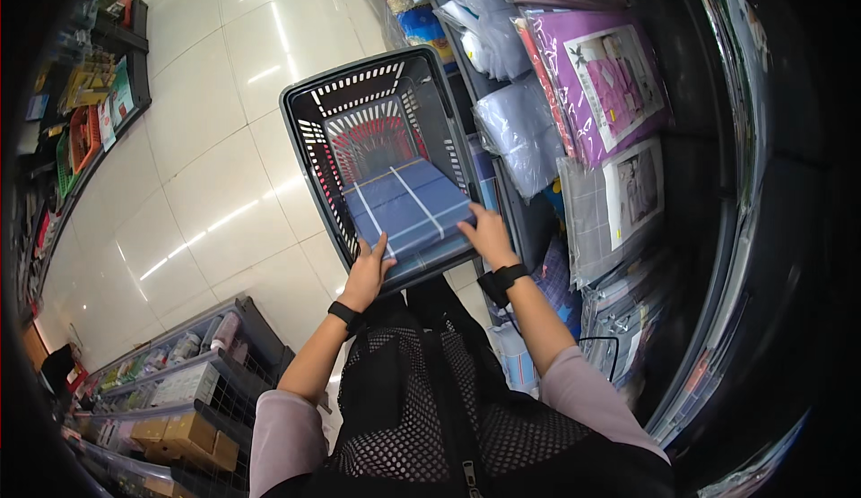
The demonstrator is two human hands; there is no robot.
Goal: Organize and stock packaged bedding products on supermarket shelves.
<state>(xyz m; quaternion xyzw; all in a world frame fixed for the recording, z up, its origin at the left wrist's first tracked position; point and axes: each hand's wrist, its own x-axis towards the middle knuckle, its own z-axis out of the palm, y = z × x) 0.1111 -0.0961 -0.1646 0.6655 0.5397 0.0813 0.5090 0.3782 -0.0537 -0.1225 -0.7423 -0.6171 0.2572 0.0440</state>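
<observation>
A blue checked fabric package (403,199) in clear wrap lies tilted in the near part of a dark plastic shopping basket (296,135). My left hand (366,273) rests on its near left corner, fingers spread. At the near right corner, my right hand (490,234) grips the package between thumb and fingers. Beneath it, more light blue wrapped fabric shows at the basket's near end. Through the slots of the basket, red and white show at the bottom. Both wrists wear black bands.
On the right, shelves hold a purple bedding pack (599,88), a grey bedding pack (615,212) and pale blue wrapped fabric (521,135). Shelving with cardboard boxes (185,437) stands at lower left. More shelves with colourful baskets (84,138) line the far left, across the tiled floor (222,189).
</observation>
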